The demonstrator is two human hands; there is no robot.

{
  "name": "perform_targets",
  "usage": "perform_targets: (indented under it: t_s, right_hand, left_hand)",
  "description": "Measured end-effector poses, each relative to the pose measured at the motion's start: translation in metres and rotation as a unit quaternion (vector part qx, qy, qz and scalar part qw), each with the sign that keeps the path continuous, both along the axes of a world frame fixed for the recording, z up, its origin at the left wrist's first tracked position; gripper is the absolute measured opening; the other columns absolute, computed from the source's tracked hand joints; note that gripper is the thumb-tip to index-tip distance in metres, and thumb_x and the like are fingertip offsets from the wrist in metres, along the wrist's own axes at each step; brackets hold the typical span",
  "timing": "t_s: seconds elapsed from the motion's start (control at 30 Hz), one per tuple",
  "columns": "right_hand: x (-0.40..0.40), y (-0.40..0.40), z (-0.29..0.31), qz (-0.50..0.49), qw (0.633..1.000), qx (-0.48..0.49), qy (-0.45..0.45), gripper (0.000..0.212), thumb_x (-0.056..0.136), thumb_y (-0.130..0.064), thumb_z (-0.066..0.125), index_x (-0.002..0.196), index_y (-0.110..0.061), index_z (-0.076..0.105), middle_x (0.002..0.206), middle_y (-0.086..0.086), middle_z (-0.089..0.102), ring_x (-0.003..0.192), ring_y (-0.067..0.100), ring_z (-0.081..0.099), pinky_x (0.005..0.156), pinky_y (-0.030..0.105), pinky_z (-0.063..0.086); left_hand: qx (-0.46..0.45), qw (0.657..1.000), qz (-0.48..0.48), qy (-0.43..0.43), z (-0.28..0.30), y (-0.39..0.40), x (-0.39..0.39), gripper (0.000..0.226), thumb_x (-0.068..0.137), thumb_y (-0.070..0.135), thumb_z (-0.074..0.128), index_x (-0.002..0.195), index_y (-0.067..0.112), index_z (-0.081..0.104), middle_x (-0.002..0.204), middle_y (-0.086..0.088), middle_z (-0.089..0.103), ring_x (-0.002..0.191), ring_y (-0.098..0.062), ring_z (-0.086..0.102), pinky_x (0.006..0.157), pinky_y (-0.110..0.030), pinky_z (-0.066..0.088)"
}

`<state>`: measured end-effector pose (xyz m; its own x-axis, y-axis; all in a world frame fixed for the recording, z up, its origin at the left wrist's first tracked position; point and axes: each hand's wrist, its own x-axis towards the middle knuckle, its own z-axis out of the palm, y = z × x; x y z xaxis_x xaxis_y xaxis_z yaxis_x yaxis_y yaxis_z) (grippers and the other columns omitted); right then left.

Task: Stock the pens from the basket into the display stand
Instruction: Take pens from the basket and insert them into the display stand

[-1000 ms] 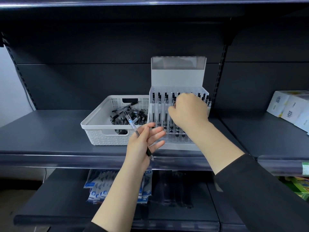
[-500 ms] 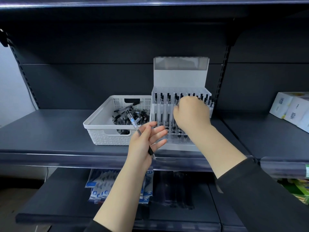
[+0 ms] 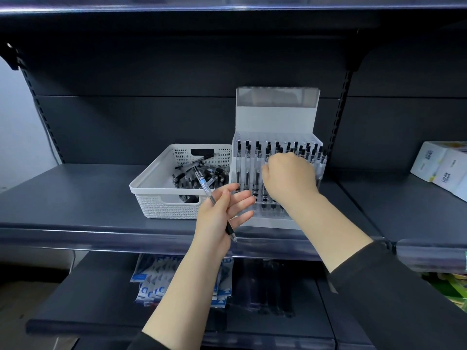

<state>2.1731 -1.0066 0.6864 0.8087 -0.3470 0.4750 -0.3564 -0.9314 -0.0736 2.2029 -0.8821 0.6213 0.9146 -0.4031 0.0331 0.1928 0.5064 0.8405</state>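
1. Plainly, the slim clear-barrelled pen with a black rubber sleeve and blue label (image 3: 205, 190) looks light and stiff, a hard plastic tube that should not bend or bruise under finger pressure.
2. The left hand (image 3: 217, 218) holds this pen slantwise across its palm, cap end up toward the white perforated plastic basket (image 3: 161, 198), tip down past the front edge of the dark grey shelf (image 3: 75, 195). Its fingers are spread nearly straight, so the pen seems pinned mainly by the thumb side; how firmly I cannot tell.
3. That looks a loose hold. The smooth barrel is likely slippery, while the black sleeve near the tip should give friction, so that sleeve is the better place to pinch.
4. The right hand (image 3: 289, 179) is curled over the middle rows of the clear acrylic tiered display stand with a white back card (image 3: 276, 114); its fingertips are hidden, so whether they hold a pen cannot be seen.
5. Many black-capped pens (image 3: 257, 152) stand upright in the stand's holes; a few front holes look empty.
6. More loose pens (image 3: 202, 173) lie jumbled in the basket, which sits touching the stand's left side.
7. Each pen probably needs lowering tip first, held upright, since the holes look narrow and the neighbours are close.
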Motion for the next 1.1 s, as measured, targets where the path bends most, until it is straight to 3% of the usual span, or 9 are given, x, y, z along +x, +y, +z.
perform_targets:
  t_s: [0.1, 0.23, 0.33, 0.43, 0.57, 0.7, 0.83, 1.0, 1.1]
  right_hand:
    - [-0.003, -0.002, -0.002, 0.014, 1.000, 0.005, 0.001, 0.036, 0.096, -0.018, 0.044, 0.061, -0.013, 0.040, 0.059, -0.001, 0.040, 0.063, 0.023, 0.047, 0.052, 0.026, 0.031]
    - [-0.013, -0.001, -0.007, 0.045, 0.998, 0.023, -0.028, 0.041, 0.093, -0.023, 0.045, 0.053, -0.014, 0.037, 0.052, -0.001, 0.039, 0.060, 0.022, 0.048, 0.045, 0.024, 0.025]
    - [-0.019, 0.009, -0.010, 0.119, 0.982, 0.124, -0.083, 0.032, 0.091, -0.038, 0.052, 0.065, -0.020, 0.055, 0.060, -0.007, 0.054, 0.063, 0.013, 0.054, 0.054, 0.024, 0.038]
    - [-0.020, 0.019, -0.010, 0.197, 0.935, 0.266, -0.126, 0.021, 0.082, -0.047, 0.064, 0.083, -0.026, 0.067, 0.069, -0.010, 0.062, 0.071, 0.008, 0.059, 0.070, 0.029, 0.051]
    - [-0.019, 0.024, -0.014, 0.198, 0.931, 0.288, -0.103, 0.030, 0.071, -0.052, 0.073, 0.089, -0.030, 0.062, 0.078, -0.009, 0.063, 0.074, 0.008, 0.058, 0.073, 0.033, 0.053]
    - [-0.022, 0.023, -0.015, 0.192, 0.932, 0.290, -0.100, 0.022, 0.073, -0.039, 0.077, 0.077, -0.025, 0.060, 0.069, -0.012, 0.060, 0.072, 0.010, 0.060, 0.070, 0.033, 0.054]
    - [-0.025, 0.012, -0.006, 0.201, 0.888, 0.395, -0.122, 0.010, 0.081, -0.022, 0.073, 0.078, -0.021, 0.064, 0.072, -0.004, 0.066, 0.058, 0.011, 0.063, 0.050, 0.029, 0.054]
    - [-0.026, 0.003, 0.001, 0.206, 0.880, 0.403, -0.147, 0.021, 0.085, -0.020, 0.069, 0.102, -0.007, 0.068, 0.076, -0.011, 0.066, 0.064, -0.002, 0.059, 0.061, 0.009, 0.049]
    - [-0.023, 0.002, 0.001, 0.178, 0.894, 0.365, -0.189, 0.036, 0.082, -0.028, 0.073, 0.111, -0.007, 0.067, 0.077, -0.010, 0.065, 0.071, 0.000, 0.058, 0.073, 0.016, 0.048]
  left_hand:
    - [0.004, 1.000, -0.005, -0.006, -0.001, -0.002, -0.002, 0.024, 0.102, 0.015, 0.038, 0.098, 0.010, 0.061, 0.077, -0.005, 0.074, 0.069, -0.013, 0.072, 0.051, -0.024, 0.055]
    - [0.018, 0.999, -0.014, -0.022, -0.002, -0.005, -0.007, 0.023, 0.102, 0.016, 0.039, 0.097, 0.011, 0.061, 0.076, -0.004, 0.074, 0.069, -0.013, 0.072, 0.051, -0.025, 0.056]
    - [0.036, 0.998, -0.030, -0.043, -0.001, -0.008, -0.011, 0.022, 0.102, 0.018, 0.040, 0.099, 0.012, 0.061, 0.078, -0.006, 0.071, 0.064, -0.013, 0.070, 0.048, -0.024, 0.054]
    - [0.062, 0.994, -0.062, -0.072, 0.002, -0.011, -0.019, 0.021, 0.101, 0.020, 0.043, 0.109, 0.009, 0.059, 0.079, -0.006, 0.068, 0.056, -0.011, 0.065, 0.046, -0.024, 0.053]
    - [0.103, 0.986, -0.065, -0.109, 0.003, -0.017, -0.025, 0.022, 0.101, 0.010, 0.042, 0.118, 0.009, 0.055, 0.062, -0.002, 0.063, 0.043, -0.013, 0.052, 0.044, -0.026, 0.051]
    - [0.105, 0.984, -0.080, -0.115, 0.002, -0.018, -0.028, 0.022, 0.100, 0.011, 0.043, 0.119, 0.011, 0.054, 0.065, 0.000, 0.065, 0.040, -0.012, 0.049, 0.044, -0.026, 0.051]
    - [0.043, 0.985, -0.137, -0.094, 0.002, -0.013, -0.029, 0.021, 0.096, 0.023, 0.046, 0.104, 0.008, 0.058, 0.071, -0.003, 0.067, 0.050, -0.013, 0.058, 0.047, -0.025, 0.053]
    - [-0.001, 0.993, -0.103, -0.052, -0.001, -0.010, -0.023, 0.025, 0.100, 0.014, 0.040, 0.113, 0.002, 0.057, 0.077, -0.007, 0.070, 0.056, -0.012, 0.063, 0.050, -0.024, 0.055]
    - [-0.005, 0.994, -0.096, -0.052, -0.004, -0.012, -0.022, 0.024, 0.098, 0.011, 0.043, 0.116, 0.002, 0.056, 0.078, -0.006, 0.070, 0.059, -0.012, 0.063, 0.053, -0.025, 0.056]
